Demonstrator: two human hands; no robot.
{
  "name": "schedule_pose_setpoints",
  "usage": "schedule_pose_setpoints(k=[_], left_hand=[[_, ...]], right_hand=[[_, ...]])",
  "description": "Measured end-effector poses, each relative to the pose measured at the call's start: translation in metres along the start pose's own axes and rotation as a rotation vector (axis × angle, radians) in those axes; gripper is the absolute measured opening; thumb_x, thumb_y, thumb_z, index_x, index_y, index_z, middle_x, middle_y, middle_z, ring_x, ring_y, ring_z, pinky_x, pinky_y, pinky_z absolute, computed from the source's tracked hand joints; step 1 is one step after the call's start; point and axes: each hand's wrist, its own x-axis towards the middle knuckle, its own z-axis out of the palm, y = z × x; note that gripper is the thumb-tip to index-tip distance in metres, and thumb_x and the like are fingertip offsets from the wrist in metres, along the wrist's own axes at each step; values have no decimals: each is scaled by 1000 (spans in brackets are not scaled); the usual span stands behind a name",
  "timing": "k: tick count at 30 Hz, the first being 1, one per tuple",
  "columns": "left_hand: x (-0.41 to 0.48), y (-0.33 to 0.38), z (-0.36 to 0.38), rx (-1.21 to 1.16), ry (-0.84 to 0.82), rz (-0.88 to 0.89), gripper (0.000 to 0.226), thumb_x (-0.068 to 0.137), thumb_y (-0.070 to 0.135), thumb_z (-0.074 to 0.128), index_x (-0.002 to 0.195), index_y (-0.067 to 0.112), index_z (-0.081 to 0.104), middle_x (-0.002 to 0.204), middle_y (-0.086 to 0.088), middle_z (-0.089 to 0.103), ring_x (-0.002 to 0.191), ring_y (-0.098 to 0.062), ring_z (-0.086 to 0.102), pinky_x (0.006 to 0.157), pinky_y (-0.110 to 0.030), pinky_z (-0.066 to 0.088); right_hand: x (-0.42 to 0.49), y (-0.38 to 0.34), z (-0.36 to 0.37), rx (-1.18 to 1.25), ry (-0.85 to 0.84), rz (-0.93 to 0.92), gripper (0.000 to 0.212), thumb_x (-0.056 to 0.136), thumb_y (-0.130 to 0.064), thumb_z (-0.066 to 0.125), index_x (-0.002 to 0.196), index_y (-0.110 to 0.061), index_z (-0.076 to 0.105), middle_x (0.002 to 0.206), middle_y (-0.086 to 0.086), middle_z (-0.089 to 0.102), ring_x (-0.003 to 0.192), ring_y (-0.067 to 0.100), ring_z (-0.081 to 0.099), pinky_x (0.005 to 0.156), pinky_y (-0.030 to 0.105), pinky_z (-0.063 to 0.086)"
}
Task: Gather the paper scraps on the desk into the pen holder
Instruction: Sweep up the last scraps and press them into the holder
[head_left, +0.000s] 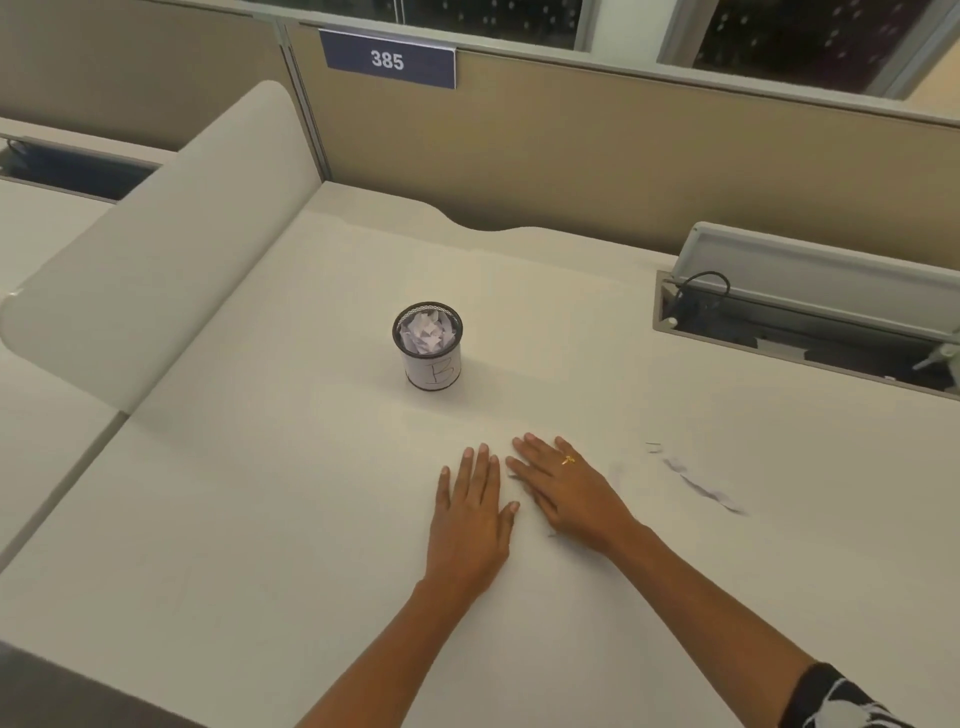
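Both my hands lie flat on the white desk (270, 519), palms down and side by side, almost touching. My left hand (470, 525) has its fingers straight and together, with nothing in its grasp. My right hand (563, 491), with a gold ring (568, 460) on one finger, is spread flat too and holds nothing. The black mesh pen holder (430, 345) stands upright beyond my fingertips, well apart from them, with a "B" label on its side. It is filled near the rim with crumpled paper scraps (427, 334). To my right, a blurred grey streak (701, 486) on the desk may be more scraps. The partition behind carries a sign (388, 60) reading 385.
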Motion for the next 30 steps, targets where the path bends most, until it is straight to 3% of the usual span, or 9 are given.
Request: schedule_pose_setpoints(k=[2,7,12,14,16,20,24,27,30], left_hand=[[0,17,8,10,-38,30,69,97,53,6,153,14,6,162,-4,-4,148,-22,-13,120,-45,-9],[8,57,21,-8,-70,94,78,93,64,0,154,14,0,162,-3,-12,147,-24,-21,120,-47,-10],[12,87,27,-15,-90,171,88,89,72,3,154,12,0,162,-4,-12,147,-24,-21,120,-48,-10],[12,95,28,-10,-99,199,90,89,73,4,153,11,-2,162,-5,-10,147,-23,-20,120,-46,-11],[12,101,30,-13,-103,226,90,89,72,4,153,10,-3,162,-6,-9,148,-22,-19,119,-45,-12],[11,105,29,-59,-86,270,85,91,67,10,153,10,5,162,-6,0,150,-23,-9,120,-45,-9],[7,95,21,-252,-58,373,61,101,42,28,153,14,12,162,0,13,150,-15,10,123,-39,7],[4,81,7,-422,8,287,54,102,29,35,152,17,20,158,0,28,143,-16,28,119,-33,21],[0,62,-2,-297,155,224,52,99,28,45,147,13,34,150,-6,41,138,-22,37,115,-39,31]], right_hand=[[-13,16,-7,-58,-22,45,43,91,-18,57,134,-15,55,144,7,49,135,26,44,112,49,29],[-47,62,-23,-123,-136,274,42,100,-23,37,142,-21,44,154,1,35,147,19,21,120,45,7],[-88,89,-36,-76,-104,591,41,99,-23,37,139,-27,46,153,-5,36,144,18,27,116,47,20],[-106,85,-38,1,-44,703,42,98,-19,39,139,-24,48,153,-2,37,141,23,32,113,44,29],[-120,72,-36,84,12,792,43,97,-15,40,139,-19,46,154,3,36,142,27,30,114,42,28],[-132,26,-22,232,51,916,48,98,-15,38,145,-14,36,159,10,20,148,28,14,120,45,14],[-123,-16,-15,383,98,890,51,99,-11,35,149,-17,28,162,6,7,150,24,-1,121,40,1],[-120,-27,-29,711,278,874,54,98,-5,40,148,-22,31,160,-3,15,148,16,14,118,29,13],[-131,-21,-39,662,339,936,54,95,-9,51,145,-20,36,157,0,27,144,20,26,116,34,25]])
